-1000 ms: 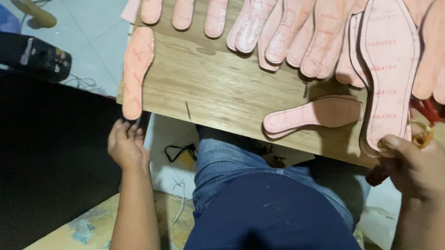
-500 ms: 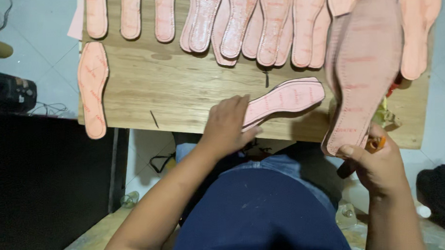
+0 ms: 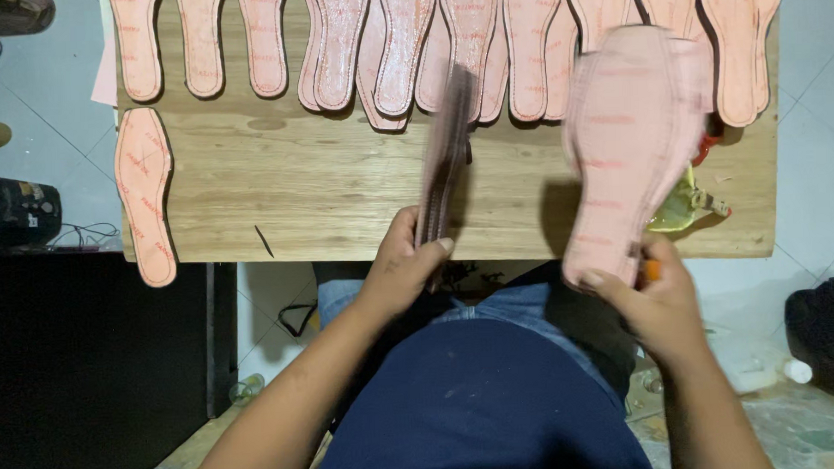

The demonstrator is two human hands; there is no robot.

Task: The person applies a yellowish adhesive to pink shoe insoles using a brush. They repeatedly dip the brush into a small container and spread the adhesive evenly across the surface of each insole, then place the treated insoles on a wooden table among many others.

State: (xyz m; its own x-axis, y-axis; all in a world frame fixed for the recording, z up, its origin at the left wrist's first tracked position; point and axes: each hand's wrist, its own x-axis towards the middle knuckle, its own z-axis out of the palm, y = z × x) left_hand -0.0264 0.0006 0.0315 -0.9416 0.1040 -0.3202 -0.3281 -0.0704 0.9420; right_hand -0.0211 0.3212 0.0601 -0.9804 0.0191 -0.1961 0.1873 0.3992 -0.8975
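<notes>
Holding edge-on pink shoe insole point(image 3: 444, 160) in left hand point(image 3: 402, 274), grip clamped at heel, over wooden bench point(image 3: 323, 187). Right hand point(image 3: 655, 300) clamps blurred flat pink insole point(image 3: 628, 148), possibly an orange tool too.

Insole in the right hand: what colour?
Pale pink insole with darker reddish stitching along its edge; head view, slightly blurred.

Bright overhead light; both held insoles motion-blurred.
</notes>
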